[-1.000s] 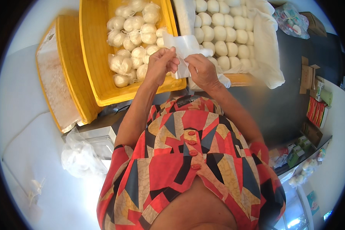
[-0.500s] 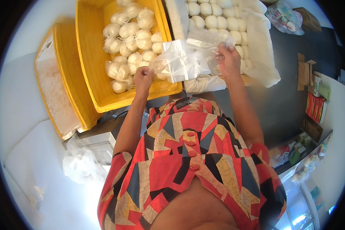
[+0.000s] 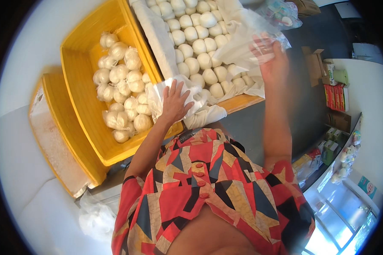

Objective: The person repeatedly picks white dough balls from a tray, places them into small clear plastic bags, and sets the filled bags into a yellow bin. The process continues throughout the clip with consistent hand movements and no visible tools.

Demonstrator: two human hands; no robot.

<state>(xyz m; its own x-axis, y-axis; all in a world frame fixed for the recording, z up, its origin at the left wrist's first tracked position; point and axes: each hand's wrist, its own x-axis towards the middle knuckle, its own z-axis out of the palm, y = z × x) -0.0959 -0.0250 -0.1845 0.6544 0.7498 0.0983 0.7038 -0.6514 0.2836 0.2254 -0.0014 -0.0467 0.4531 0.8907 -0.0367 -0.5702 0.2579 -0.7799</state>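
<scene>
My left hand [image 3: 175,103] lies with spread fingers on thin clear plastic bags [image 3: 157,94] at the border between a yellow crate [image 3: 86,112] and a cloth-lined tray of white buns [image 3: 198,46]. Raised over the tray's right side is my right hand [image 3: 273,63]. Its fingers stretch out and show through a clear plastic bag [image 3: 241,42] that drapes over them and hangs leftward above the buns. Whether the fingers are inside the bag or behind it, I cannot tell. Several bagged buns [image 3: 122,73] are piled in the crate.
Another yellow crate or lid [image 3: 68,131] leans at the left. A dark counter [image 3: 300,102] runs along the right, with a cardboard box [image 3: 314,66] and red packets [image 3: 335,97]. A white plastic bag [image 3: 95,216] hangs at lower left. Beyond the tray lies a bundled bag [image 3: 281,15].
The plastic was stretched between both pinching hands. Now my right hand has moved up and right with a bag, its fingers spread. My left hand has opened flat on the bags. The view has turned.
</scene>
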